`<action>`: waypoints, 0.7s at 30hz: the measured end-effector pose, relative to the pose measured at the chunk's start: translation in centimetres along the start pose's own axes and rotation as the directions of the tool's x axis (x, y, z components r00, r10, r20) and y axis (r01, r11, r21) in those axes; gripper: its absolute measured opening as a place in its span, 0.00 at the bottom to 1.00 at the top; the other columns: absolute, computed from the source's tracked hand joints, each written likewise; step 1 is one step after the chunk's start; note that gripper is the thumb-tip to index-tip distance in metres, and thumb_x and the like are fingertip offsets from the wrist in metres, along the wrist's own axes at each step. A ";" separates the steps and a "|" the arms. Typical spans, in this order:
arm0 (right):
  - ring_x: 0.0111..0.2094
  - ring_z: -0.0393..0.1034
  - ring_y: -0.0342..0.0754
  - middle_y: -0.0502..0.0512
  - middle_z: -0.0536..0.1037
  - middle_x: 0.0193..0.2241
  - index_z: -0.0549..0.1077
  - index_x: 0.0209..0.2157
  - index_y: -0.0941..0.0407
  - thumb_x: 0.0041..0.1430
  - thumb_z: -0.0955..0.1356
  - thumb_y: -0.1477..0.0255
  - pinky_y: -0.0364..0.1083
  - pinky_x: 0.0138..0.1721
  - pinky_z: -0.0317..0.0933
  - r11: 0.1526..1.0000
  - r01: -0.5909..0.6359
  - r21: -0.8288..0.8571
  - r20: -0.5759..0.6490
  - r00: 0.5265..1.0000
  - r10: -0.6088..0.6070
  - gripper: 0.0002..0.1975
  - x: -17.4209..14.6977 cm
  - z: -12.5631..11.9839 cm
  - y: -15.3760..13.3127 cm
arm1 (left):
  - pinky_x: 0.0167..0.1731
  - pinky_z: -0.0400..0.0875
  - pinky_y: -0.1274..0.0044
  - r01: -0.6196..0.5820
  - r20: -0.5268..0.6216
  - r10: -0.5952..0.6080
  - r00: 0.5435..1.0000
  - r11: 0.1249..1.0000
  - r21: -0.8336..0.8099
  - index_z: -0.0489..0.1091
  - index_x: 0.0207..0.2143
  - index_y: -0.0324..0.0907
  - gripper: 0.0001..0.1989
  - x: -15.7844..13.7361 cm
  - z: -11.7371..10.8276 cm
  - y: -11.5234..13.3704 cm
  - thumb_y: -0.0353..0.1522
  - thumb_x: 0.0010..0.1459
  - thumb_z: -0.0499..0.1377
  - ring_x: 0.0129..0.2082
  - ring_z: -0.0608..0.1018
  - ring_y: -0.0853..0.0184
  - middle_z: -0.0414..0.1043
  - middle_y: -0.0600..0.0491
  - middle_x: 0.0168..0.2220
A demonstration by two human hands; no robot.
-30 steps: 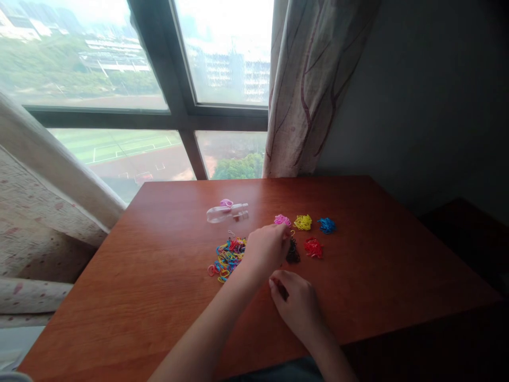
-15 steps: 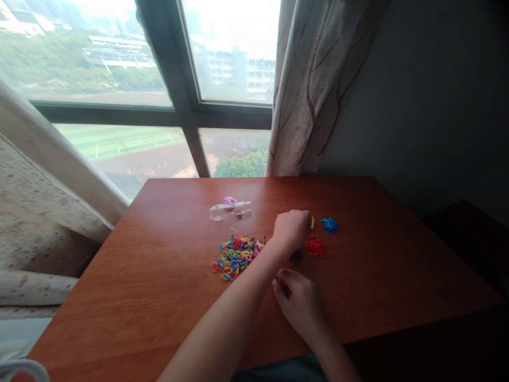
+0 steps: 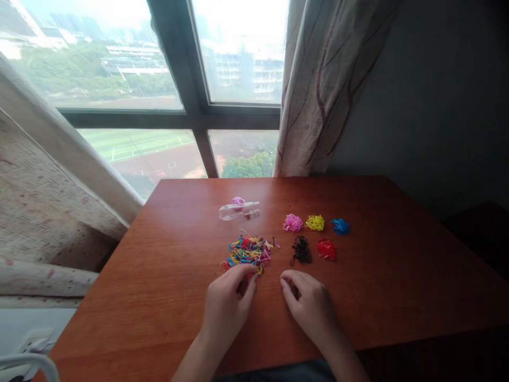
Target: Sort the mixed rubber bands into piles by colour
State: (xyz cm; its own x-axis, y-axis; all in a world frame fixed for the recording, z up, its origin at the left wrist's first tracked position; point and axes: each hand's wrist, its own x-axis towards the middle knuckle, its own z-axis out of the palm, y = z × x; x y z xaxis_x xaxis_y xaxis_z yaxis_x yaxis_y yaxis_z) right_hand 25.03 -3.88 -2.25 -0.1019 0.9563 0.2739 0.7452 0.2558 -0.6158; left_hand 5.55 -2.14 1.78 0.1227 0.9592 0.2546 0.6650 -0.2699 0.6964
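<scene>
A mixed pile of small coloured loop-shaped plastic pins (image 3: 247, 249), resembling stitch markers, lies on the wooden table (image 3: 167, 276). At its near edge is my left hand (image 3: 230, 297), thumb and forefinger brought together; whatever is between them is hidden. My right hand (image 3: 308, 300) rests on the table to the right, its fingertips pinched, and I cannot make out what they hold. Beyond it lie sorted heaps: pink pins (image 3: 293, 223), yellow pins (image 3: 315, 223), blue pins (image 3: 340, 226), black pins (image 3: 301, 250) and red pins (image 3: 326, 249).
Behind the mixed pile a clear plastic bottle-like container (image 3: 238, 211) lies on its side, a pinkish-purple piece (image 3: 238, 201) against it. A window (image 3: 238, 79) and curtains (image 3: 314, 90) border the far side. A white cable (image 3: 40, 361) shows at lower left.
My left hand has come back from the pink and yellow heaps to the mixed pile's near edge, uncovering the sorted heaps. My right hand stays in about the same place. The view has shifted slightly.
</scene>
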 end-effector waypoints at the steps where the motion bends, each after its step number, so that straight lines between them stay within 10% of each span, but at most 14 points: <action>1: 0.28 0.72 0.47 0.51 0.78 0.27 0.74 0.33 0.53 0.64 0.63 0.74 0.43 0.32 0.59 1.000 -0.005 0.001 0.002 1.000 0.005 0.09 0.0 0.0 0.0 | 0.25 0.66 0.81 0.004 -0.003 -0.004 1.000 1.000 0.023 0.74 0.35 0.43 0.08 -1.0 -0.3 -0.8 0.32 0.62 0.54 0.22 0.74 0.71 0.75 0.56 0.26; 21: 0.30 0.72 0.46 0.50 0.79 0.29 0.74 0.33 0.53 0.61 0.64 0.77 0.42 0.32 0.55 0.997 -0.037 -0.064 0.065 0.997 0.041 0.08 2.2 1.1 -2.7 | 0.30 0.69 0.77 -0.031 0.038 0.017 0.999 0.910 0.414 0.72 0.38 0.46 0.09 -3.1 -0.8 -2.8 0.32 0.65 0.51 0.32 0.81 0.65 0.80 0.55 0.34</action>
State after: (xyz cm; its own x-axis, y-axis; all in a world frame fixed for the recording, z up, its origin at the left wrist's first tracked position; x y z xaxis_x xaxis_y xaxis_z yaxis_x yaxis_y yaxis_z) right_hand 22.10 -2.27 -0.77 -0.1134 0.9732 0.1999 0.7894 0.2104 -0.5767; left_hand 2.76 -4.40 -0.40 0.1620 0.9571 0.2403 0.9061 -0.2407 0.3480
